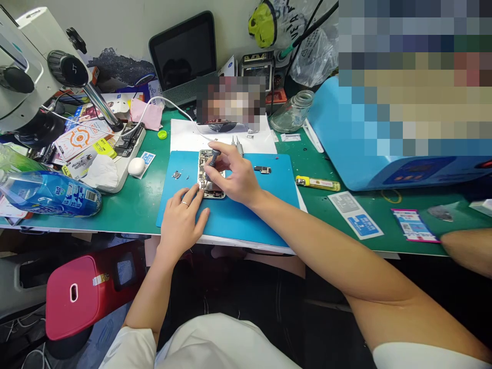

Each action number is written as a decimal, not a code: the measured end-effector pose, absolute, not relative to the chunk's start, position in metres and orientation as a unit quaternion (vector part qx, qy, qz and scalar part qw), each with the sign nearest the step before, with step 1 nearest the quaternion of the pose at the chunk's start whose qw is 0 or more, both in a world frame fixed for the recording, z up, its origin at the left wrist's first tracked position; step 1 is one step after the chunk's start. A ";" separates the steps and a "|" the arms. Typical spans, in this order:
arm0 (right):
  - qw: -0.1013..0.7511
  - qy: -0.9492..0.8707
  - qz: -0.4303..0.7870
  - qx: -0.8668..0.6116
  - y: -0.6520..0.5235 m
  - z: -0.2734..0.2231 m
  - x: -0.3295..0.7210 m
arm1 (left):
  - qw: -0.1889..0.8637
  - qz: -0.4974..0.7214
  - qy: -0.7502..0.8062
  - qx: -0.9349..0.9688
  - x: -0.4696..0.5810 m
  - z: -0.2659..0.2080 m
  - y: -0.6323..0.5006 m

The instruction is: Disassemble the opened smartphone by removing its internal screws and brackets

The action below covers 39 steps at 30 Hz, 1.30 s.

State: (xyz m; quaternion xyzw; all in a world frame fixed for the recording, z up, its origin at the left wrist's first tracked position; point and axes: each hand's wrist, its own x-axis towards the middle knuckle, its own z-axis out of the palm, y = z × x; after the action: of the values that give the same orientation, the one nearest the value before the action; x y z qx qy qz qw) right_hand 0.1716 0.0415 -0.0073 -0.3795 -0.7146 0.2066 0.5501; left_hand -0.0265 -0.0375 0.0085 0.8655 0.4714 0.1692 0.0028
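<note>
Phone (207, 185), probably, on blue mat (246, 218)

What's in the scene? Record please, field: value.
left hand: fingers spread, fingertips at lower left edge of opened phone
right hand: pinching small dark tool over the phone; tip unclear
phone: lying on blue mat, internals exposed
loose parts: small metal part left of phone, dark part right
right of mat: yellow cutter
far left: microscope, blue bottle
</note>
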 end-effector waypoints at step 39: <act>0.547 -0.714 0.200 -0.388 0.041 -0.007 0.171 | 0.007 0.155 0.487 0.860 -0.024 0.009 -0.039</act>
State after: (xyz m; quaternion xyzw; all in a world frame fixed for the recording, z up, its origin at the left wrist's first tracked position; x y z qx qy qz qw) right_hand 0.1712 0.0407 -0.0066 -0.3878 -0.7142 0.2003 0.5472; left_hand -0.0238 -0.0388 0.0092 0.8595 0.4868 0.1555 0.0065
